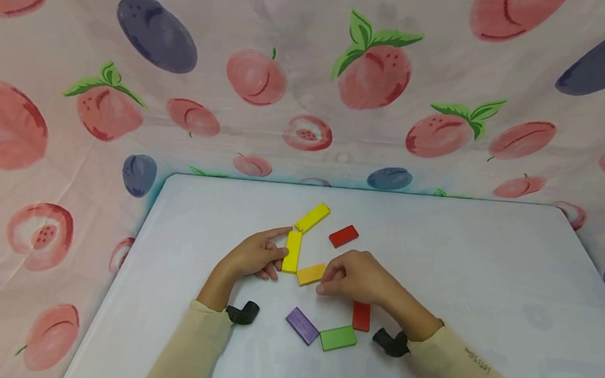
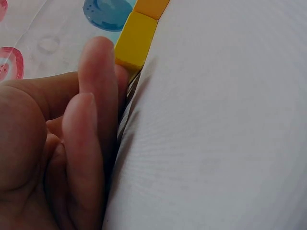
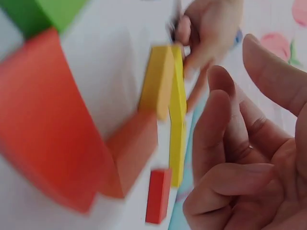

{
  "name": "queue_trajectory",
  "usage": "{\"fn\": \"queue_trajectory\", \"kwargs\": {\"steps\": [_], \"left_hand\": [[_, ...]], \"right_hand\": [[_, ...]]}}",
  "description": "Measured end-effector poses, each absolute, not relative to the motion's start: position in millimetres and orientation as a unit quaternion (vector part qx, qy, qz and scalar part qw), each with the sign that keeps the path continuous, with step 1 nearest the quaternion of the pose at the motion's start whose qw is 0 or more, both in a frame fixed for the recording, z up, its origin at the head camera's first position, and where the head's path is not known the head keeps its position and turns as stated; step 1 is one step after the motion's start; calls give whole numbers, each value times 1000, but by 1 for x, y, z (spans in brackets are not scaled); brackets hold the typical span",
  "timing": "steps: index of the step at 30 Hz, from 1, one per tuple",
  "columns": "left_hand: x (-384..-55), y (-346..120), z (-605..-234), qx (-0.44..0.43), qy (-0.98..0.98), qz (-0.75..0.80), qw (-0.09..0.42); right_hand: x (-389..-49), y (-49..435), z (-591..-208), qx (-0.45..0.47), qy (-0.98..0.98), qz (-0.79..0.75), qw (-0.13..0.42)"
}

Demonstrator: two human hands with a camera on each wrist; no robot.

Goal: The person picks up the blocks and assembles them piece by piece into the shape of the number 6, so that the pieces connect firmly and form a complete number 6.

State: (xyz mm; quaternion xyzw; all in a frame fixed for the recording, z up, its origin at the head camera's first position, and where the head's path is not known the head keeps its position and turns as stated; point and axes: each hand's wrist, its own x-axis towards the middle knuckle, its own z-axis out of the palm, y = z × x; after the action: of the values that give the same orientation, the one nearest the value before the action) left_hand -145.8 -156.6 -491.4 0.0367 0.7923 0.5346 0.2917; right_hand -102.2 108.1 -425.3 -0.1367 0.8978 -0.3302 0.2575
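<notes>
My left hand [image 1: 256, 254] rests at the left side of a yellow block [image 1: 291, 252], its thumb and index finger touching the edge. A second yellow block [image 1: 313, 217] slants away from its far end, and a light orange block [image 1: 310, 274] meets its near end. Just right of the light orange block, my right hand [image 1: 359, 276] hovers with loosely bent fingers. The right wrist view shows nothing between its thumb and fingers. Beneath that hand lies an orange-red block [image 3: 134, 153], hidden in the head view, between the light orange block and a red block [image 1: 361, 316].
A green block [image 1: 338, 338] and a purple block [image 1: 302, 326] continue the curve nearer me, touching at their corners. Another red block [image 1: 344, 236] lies apart, beyond my right hand. A fruit-patterned cloth [image 1: 312, 82] hangs behind the white table [image 1: 465, 245].
</notes>
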Motion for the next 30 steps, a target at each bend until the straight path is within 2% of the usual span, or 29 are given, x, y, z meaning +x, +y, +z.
{"fn": "queue_trajectory", "kwargs": {"steps": [13, 30], "left_hand": [[-146, -157, -492, 42, 795, 533, 287], [-147, -157, -494, 45, 794, 533, 289]], "right_hand": [[-141, 146, -435, -77, 905, -369, 195], [-167, 165, -463, -15, 890, -412, 197]]}}
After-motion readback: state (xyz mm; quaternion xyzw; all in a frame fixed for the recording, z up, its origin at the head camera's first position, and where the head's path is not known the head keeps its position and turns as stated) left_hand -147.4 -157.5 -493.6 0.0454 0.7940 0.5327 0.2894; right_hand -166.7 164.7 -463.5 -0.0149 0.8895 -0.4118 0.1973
